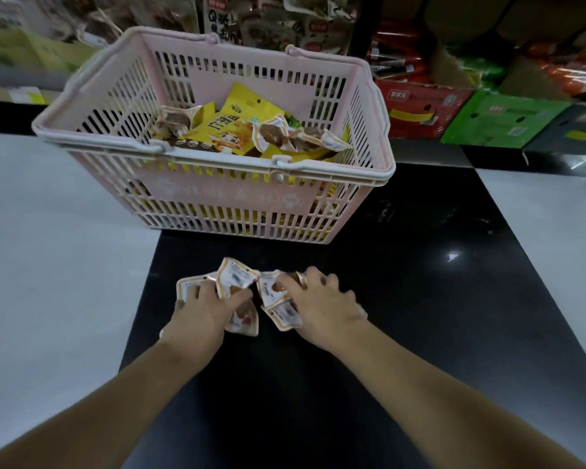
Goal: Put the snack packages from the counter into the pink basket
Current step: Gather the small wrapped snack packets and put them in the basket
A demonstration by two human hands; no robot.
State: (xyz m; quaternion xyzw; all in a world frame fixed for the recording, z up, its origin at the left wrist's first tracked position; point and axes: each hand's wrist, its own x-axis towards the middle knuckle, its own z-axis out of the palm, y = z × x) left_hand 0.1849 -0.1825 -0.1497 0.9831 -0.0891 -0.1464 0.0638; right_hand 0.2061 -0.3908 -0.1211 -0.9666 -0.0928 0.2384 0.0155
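Observation:
A pink slotted basket (217,194) stands on the counter ahead of me, handles folded down. Inside it lie yellow snack bags (241,116) and small clear-and-white snack packages (278,132). On the black counter strip just in front of it lies a cluster of small white snack packages (236,277). My left hand (205,308) presses down on the left ones, fingers curled around them. My right hand (322,304) closes over the right ones (283,313). Some packages are hidden under my palms.
The counter has a black middle strip (403,282) between pale grey surfaces (55,248) on either side. Behind the basket are shelves of packaged snacks (278,25), a red carton (420,110) and a green carton (501,120) to the right.

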